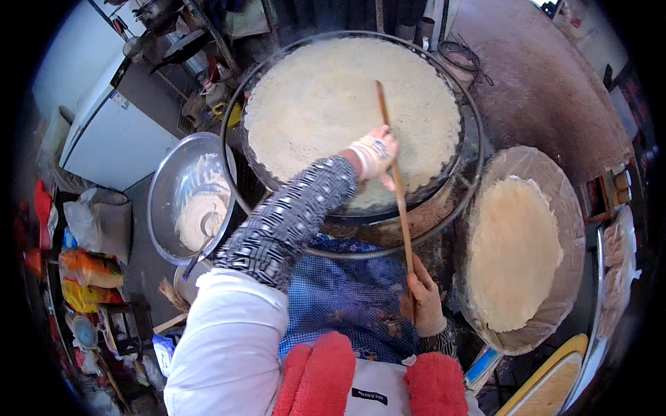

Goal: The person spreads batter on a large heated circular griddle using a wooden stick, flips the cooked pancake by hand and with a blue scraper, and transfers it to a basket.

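Observation:
A large flatbread (pixel 333 93) covers the round griddle, its edge ragged and its top pale. My left hand (pixel 373 153), in a light glove with bare fingertips, reaches over the near part of the bread and grips the middle of a long thin wooden stick (pixel 403 213). The stick's far end rests over or just above the bread; I cannot tell whether it touches. Close to my apron, my right hand (pixel 427 299) holds the stick's lower end. A metal ring (pixel 476 177) runs around the griddle.
A steel basin (pixel 156 208) with batter and a ladle (pixel 200 255) stands left. On the right, a plastic-lined basket (pixel 570 249) holds another flatbread (pixel 512 255). A brown board (pixel 536 88) is at far right, a round wooden board (pixel 546 382) lower right. A white freezer (pixel 117 140) stands left.

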